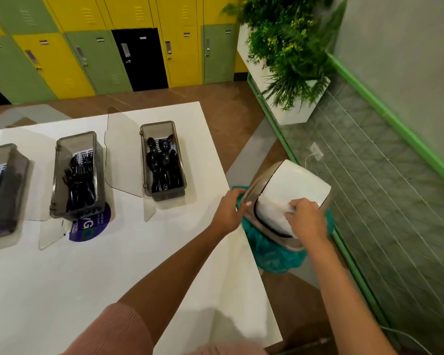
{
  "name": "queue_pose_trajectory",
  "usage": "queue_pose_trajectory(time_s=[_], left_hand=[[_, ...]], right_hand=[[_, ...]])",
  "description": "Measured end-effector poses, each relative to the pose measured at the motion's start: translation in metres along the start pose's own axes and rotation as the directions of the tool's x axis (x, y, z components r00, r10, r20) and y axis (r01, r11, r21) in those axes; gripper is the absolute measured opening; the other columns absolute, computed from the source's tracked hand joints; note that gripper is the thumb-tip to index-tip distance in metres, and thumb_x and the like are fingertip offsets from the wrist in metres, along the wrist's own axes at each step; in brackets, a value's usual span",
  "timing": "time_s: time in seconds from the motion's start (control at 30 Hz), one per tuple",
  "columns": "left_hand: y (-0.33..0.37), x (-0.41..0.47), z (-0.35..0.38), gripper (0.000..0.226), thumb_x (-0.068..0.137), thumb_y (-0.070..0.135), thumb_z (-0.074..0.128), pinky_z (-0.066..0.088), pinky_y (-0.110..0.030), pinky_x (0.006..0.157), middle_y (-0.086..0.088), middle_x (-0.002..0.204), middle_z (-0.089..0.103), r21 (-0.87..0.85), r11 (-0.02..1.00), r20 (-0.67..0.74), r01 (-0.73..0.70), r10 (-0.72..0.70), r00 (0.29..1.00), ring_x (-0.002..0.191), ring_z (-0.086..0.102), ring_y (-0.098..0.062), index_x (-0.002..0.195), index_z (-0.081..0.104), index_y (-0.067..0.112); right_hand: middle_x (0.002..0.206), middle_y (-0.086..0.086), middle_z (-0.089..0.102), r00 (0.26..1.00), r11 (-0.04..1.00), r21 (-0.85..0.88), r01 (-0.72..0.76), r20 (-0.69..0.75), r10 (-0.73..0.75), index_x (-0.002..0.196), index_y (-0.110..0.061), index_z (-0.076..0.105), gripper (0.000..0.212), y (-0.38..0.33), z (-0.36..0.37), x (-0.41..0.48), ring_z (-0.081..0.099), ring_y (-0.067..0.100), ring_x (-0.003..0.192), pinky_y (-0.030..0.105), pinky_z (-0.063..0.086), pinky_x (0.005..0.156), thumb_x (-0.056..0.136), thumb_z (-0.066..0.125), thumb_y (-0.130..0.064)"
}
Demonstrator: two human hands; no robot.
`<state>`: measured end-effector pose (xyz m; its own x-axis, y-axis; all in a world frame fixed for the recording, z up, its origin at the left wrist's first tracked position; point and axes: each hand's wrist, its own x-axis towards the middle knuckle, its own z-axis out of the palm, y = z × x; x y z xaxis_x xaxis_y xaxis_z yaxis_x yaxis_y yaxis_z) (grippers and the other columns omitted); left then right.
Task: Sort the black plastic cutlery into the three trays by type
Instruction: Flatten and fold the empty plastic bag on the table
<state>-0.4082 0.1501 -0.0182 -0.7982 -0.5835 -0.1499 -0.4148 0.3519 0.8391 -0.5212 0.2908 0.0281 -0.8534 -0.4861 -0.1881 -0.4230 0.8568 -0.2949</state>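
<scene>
**Both hands at the bin, cutlery in the trays**

The left hand [228,211] grips the rim of the tilted bin lid [290,193]; the right hand [306,219] is closed on something white at the lid. On the white table [113,265], forks fill the middle tray [76,175], spoons the right tray [163,160]; the left tray [3,190] holds dark cutlery.

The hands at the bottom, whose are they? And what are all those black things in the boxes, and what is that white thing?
They belong to a person wearing a camera on their head, so you see what they see, looking down. On the white table stand three clear trays. The right tray holds black spoons, the middle tray holds black forks, and the left tray holds black cutlery too dark to name. Beside the table is a bin with a teal bag. The left hand grips the rim of its tilted white lid, and the right hand pinches something white and blurry there.
</scene>
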Motion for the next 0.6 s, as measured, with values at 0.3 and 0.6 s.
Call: queue_pose_trajectory(time_s=[0.3,0.6], left_hand=[[-0.015,0.004,0.029,0.044,0.095,0.040,0.049,0.045,-0.033,0.098,-0.005,0.131,0.050,0.207,0.970,-0.037,0.129,-0.124,0.992,0.118,0.051,-0.022,0.134,0.042,0.019],[-0.022,-0.001,0.025,0.046,0.095,0.041,0.048,0.045,-0.034,0.099,-0.004,0.139,0.044,0.191,0.975,-0.013,0.112,-0.112,0.994,0.124,0.045,-0.020,0.137,0.039,0.022]], right_hand=[[0.126,0.023,0.057,0.900,0.987,-0.150,0.053,0.436,0.018,0.120,0.002,0.055,0.029,-0.006,0.047,0.060,0.056,0.037,0.115,0.040,0.048,0.089,0.094,0.048,-0.009],[0.141,0.015,0.047,0.831,0.940,-0.341,-0.011,0.520,0.198,0.135,-0.005,0.048,0.047,-0.002,0.070,0.062,0.047,0.031,0.130,0.039,0.044,0.100,0.089,0.059,-0.008]])
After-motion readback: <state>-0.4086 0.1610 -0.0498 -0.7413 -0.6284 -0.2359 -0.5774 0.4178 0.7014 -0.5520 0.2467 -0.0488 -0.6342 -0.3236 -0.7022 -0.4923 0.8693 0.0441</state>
